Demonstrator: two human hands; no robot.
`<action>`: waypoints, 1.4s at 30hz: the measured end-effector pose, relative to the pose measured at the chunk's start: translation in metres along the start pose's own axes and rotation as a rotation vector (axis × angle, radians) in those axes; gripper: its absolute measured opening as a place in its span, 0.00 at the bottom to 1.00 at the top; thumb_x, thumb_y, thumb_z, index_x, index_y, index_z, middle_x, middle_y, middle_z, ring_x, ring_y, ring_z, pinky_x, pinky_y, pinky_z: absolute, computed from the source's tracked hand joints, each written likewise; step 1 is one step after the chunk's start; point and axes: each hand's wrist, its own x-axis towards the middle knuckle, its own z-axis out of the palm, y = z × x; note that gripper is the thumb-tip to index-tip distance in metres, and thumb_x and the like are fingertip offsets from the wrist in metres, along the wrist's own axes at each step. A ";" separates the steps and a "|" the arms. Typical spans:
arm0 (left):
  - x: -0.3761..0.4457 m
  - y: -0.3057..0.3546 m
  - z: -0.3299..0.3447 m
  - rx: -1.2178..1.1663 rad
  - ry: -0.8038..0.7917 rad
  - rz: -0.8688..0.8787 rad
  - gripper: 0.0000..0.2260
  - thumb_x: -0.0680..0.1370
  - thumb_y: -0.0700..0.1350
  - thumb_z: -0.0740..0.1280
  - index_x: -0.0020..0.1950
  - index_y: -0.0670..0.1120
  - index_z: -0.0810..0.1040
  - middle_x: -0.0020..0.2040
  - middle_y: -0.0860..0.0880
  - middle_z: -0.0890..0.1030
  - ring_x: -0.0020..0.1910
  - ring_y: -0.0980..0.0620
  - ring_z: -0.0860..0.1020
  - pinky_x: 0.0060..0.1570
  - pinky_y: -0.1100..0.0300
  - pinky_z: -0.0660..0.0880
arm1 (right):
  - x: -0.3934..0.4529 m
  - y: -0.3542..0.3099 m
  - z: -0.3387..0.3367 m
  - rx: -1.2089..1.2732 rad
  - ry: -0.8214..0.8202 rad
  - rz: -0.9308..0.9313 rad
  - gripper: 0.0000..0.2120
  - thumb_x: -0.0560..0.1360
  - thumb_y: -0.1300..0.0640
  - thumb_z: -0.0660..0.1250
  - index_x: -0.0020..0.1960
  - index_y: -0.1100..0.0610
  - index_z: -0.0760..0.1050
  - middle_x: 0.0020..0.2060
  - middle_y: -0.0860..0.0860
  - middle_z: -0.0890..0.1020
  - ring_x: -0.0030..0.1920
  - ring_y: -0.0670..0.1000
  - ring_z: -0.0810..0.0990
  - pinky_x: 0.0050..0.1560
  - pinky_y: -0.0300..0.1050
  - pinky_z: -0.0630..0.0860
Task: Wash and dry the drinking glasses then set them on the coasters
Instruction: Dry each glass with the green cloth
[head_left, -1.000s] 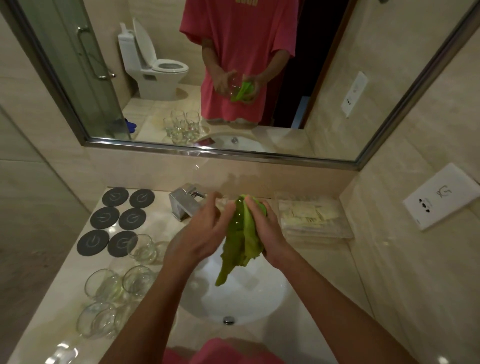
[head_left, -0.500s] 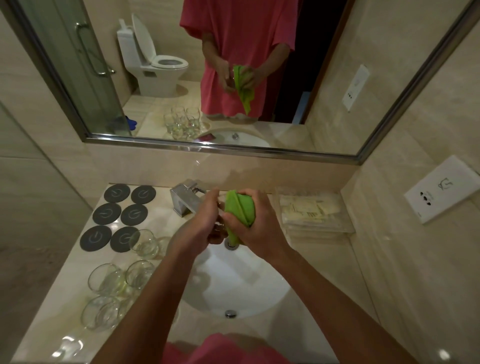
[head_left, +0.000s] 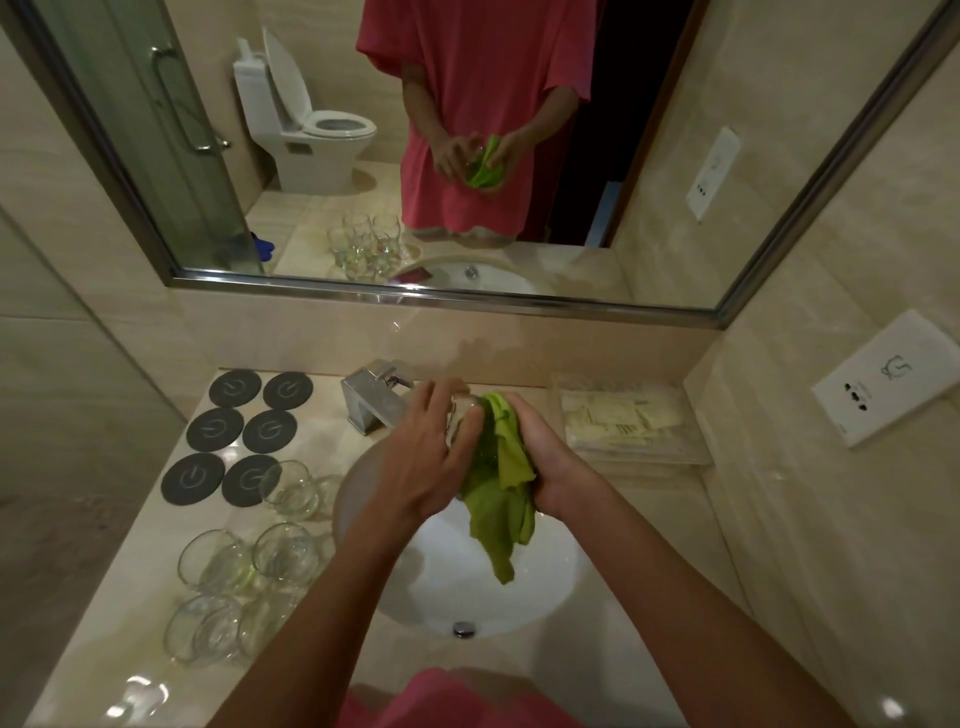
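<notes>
Over the white sink (head_left: 550, 587) my left hand (head_left: 426, 457) grips a clear drinking glass (head_left: 460, 415), mostly hidden by my fingers. My right hand (head_left: 540, 447) grips a green cloth (head_left: 501, 483) pressed against the glass, its tail hanging toward the basin. Several more clear glasses (head_left: 285, 556) stand on the counter left of the sink. Several round dark coasters (head_left: 215, 428) lie at the back left, all bare.
A chrome faucet (head_left: 371, 397) stands behind the sink, close to my left hand. A clear tray of sachets (head_left: 623, 421) sits right of the sink. A wall socket (head_left: 883, 379) is on the right wall, and the mirror (head_left: 467, 156) spans the back wall.
The cloth, bunched at the glass half a second ago, now hangs down again. My hands have turned around the glass and stayed over the sink.
</notes>
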 end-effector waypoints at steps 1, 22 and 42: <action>0.000 0.001 0.003 -0.071 0.054 -0.053 0.19 0.80 0.61 0.51 0.56 0.50 0.71 0.52 0.49 0.74 0.47 0.50 0.75 0.46 0.52 0.75 | 0.000 0.002 0.003 -0.099 0.069 -0.056 0.26 0.78 0.37 0.59 0.51 0.57 0.84 0.48 0.58 0.86 0.52 0.59 0.83 0.67 0.62 0.75; -0.006 0.014 -0.001 -0.905 -0.117 -0.581 0.20 0.73 0.60 0.72 0.43 0.42 0.82 0.29 0.50 0.69 0.28 0.54 0.68 0.34 0.59 0.70 | -0.016 0.034 -0.001 -0.356 0.264 -0.563 0.14 0.81 0.42 0.62 0.52 0.54 0.73 0.37 0.44 0.77 0.38 0.42 0.77 0.42 0.38 0.75; -0.004 0.009 -0.006 -0.977 -0.270 -0.803 0.14 0.81 0.49 0.66 0.59 0.39 0.76 0.50 0.38 0.81 0.47 0.40 0.78 0.41 0.53 0.77 | -0.007 0.032 -0.026 -0.347 0.282 -0.487 0.18 0.82 0.41 0.59 0.51 0.56 0.75 0.38 0.51 0.76 0.34 0.41 0.77 0.38 0.36 0.74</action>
